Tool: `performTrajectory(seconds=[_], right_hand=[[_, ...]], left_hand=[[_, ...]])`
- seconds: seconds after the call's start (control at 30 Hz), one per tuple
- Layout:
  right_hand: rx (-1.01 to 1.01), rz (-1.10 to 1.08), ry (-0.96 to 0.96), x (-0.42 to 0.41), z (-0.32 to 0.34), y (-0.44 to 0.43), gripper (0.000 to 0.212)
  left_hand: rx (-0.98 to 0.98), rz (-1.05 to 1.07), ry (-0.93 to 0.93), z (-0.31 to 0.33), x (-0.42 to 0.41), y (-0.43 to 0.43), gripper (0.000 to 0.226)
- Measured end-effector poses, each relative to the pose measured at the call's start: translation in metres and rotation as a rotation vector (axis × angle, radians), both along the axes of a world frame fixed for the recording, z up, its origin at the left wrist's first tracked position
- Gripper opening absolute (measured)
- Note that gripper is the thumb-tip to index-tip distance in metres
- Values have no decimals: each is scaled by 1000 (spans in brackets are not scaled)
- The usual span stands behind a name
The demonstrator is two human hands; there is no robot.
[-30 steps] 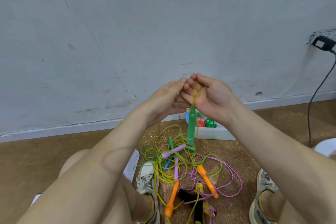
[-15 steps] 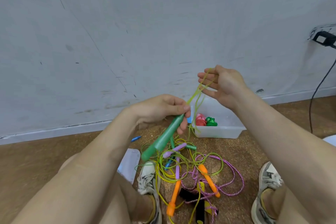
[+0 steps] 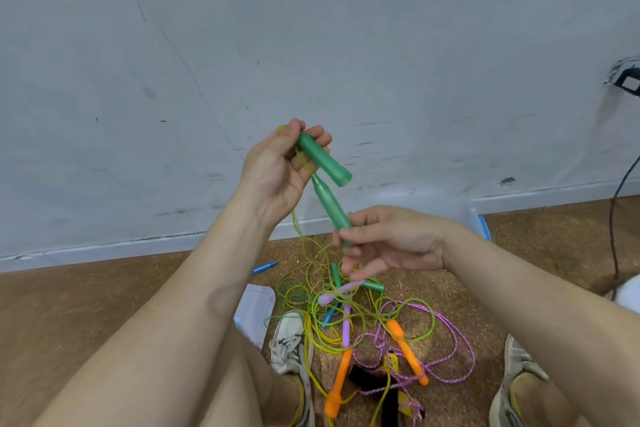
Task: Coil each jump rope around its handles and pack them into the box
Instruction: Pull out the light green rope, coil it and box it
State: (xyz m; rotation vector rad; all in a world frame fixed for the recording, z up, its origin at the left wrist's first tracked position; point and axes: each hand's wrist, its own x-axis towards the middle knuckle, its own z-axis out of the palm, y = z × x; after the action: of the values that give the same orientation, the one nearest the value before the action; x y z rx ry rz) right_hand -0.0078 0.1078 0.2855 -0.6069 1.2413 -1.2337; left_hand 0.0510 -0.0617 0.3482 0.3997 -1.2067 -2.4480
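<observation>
Step in hand: I'm looking at the start of a coil, I think. Both green handles are up in the air and getting paired, with nothing wrapped around them yet.

Left hand (image 3: 277, 166): it's gripping the upper green handle (image 3: 323, 159), fingers curled round its top end, a bit of yellow-green cord (image 3: 300, 229) tucked in the palm and trailing down.

Right hand (image 3: 388, 243): it's pinching the lower green handle (image 3: 330, 206) near its bottom end with thumb and forefinger, other fingers hanging loose.

Next move: I'm guessing the two handles need lining up side by side in one hand, so the other is free to wind the cord round them. Tangle risk looks real, since that cord is running straight into the pile.

Pile (image 3: 360, 322): it's lying on the floor between the shoes (image 3: 289, 340), with orange, purple, green and blue handles and yellow, green and pink-purple ropes all crossing each other.

Box (image 3: 476, 218): it's sitting by the wall behind the right hand, mostly hidden, so I can't tell what's in it.

Lid-like clear tray (image 3: 254, 305): it's lying flat on the floor beside the left shoe.
</observation>
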Motion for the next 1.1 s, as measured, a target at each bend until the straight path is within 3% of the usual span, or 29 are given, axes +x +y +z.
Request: performTrajectory(seconds=[0.2,0.33,0.43,0.53,0.6,0.63,0.7,0.77,0.8,0.87,0.93,1.1], right_hand=[[-49,-146,23,1,14,-4,18],[-143,-115,-58,-5,26,6,41],[-126,-72,-126,-5,32,10,32],[-22,-199,-63,1,30,2,24],[12,-262,0,3,26,-2,24],[16,-273,4,3,26,-2,24],[12,-265,-7,1,29,1,25],[5,-228,-36,0,34,5,26],[-3,-197,-56,0,36,7,25],[-34,-119,-111,1,38,10,24],[-69,-34,-183,1,38,12,26],[-213,105,-360,-4,43,17,26]], left_hand=[[-170,-136,-127,-7,2,15,4],[-247,-149,-134,-10,-1,21,6],[-306,-161,-121,-10,-1,23,8],[-377,-208,-148,-9,0,31,9],[-584,-180,-241,-10,0,32,14],[-805,-118,-316,-10,0,29,22],[-1320,136,-476,-9,0,17,39],[-1494,453,-416,-3,3,9,38],[-1451,462,-294,-1,3,7,31],[-1322,190,-92,1,3,10,25],[-1194,-98,-78,-2,4,24,38],[-662,-369,-68,5,3,23,48]])
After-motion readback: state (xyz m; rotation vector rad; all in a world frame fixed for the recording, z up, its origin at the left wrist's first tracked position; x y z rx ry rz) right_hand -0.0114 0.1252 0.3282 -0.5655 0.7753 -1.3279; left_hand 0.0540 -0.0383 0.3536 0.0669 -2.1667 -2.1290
